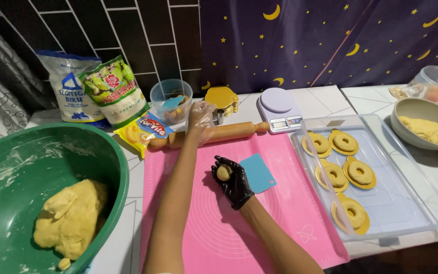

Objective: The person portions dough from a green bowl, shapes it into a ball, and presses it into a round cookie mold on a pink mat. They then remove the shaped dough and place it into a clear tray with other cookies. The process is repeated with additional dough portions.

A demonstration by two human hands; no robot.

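Dough ball (pixel 224 172) sits in the right hand (pixel 233 181) — a hand in a black glove, fingers curled up around the small yellow lump. It is held just above the pink mat (pixel 300 213), beside the blue scraper (pixel 257 173) lying on that mat. The left hand (pixel 201 120), in a thin clear glove, reaches to the far edge of the mat and rests on the wooden rolling pin (pixel 229 132), fingers closed over it. Left of the mat stands a big green bowl (pixel 21 162) with a heap of dough (pixel 69 218). Right of the mat, a clear tray (pixel 406 203) holds ring-shaped dough pieces (pixel 359 172) on gold cards.
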